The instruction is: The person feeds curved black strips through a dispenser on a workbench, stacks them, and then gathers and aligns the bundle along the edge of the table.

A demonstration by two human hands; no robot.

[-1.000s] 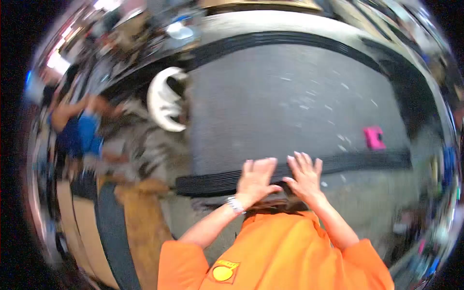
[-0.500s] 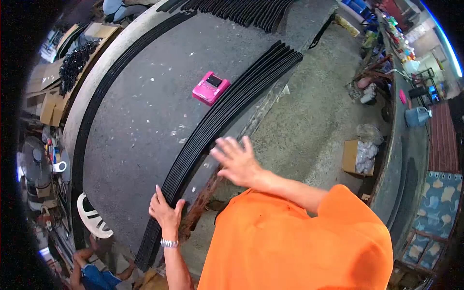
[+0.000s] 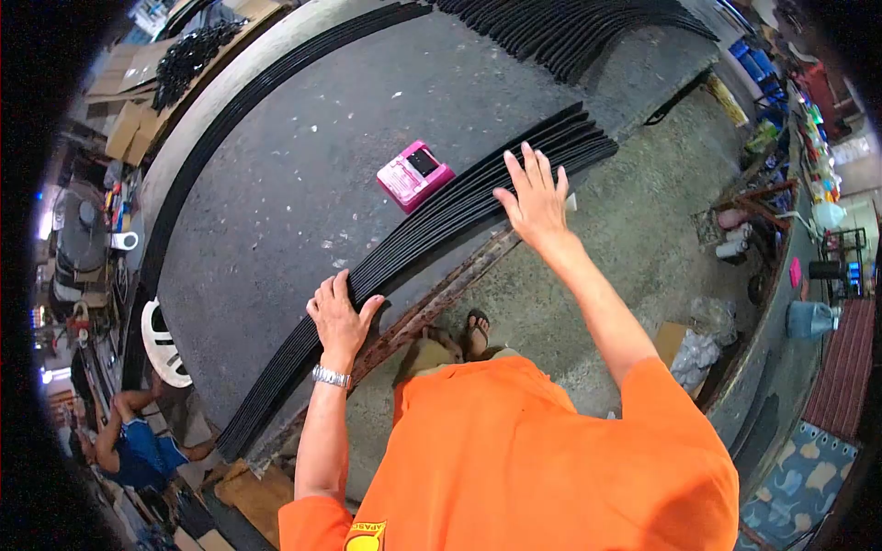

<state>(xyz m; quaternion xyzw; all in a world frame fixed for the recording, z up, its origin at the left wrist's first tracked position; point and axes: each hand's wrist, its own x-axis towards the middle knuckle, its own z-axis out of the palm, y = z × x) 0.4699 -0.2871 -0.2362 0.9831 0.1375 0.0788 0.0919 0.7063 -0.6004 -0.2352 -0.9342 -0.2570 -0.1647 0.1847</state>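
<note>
A long bundle of thin black strips [image 3: 423,234] lies side by side in a curve along the near edge of the dark table [image 3: 266,202]. Across the lower middle of the bundle rests my left hand [image 3: 342,314], fingers spread on top and thumb out at the near side; a metal watch is on that wrist. My right hand [image 3: 537,202] is open with fingers spread, over the near side of the bundle toward its fanned far end. Whether its fingertips touch the strips, I cannot tell. A pink box [image 3: 401,188] with a black patch sits against the bundle's far side.
Many more black strips [image 3: 551,32] lie at the table's far end, and another curved row [image 3: 179,197] follows its left edge. A white slotted piece [image 3: 163,344] is at the lower left. Another person [image 3: 138,445] sits beyond it. A cardboard box [image 3: 669,344] stands on the right.
My right hand has moved up and away from me, toward the strips' far end. My left hand has shifted up along the bundle. The camera view has moved too.
</note>
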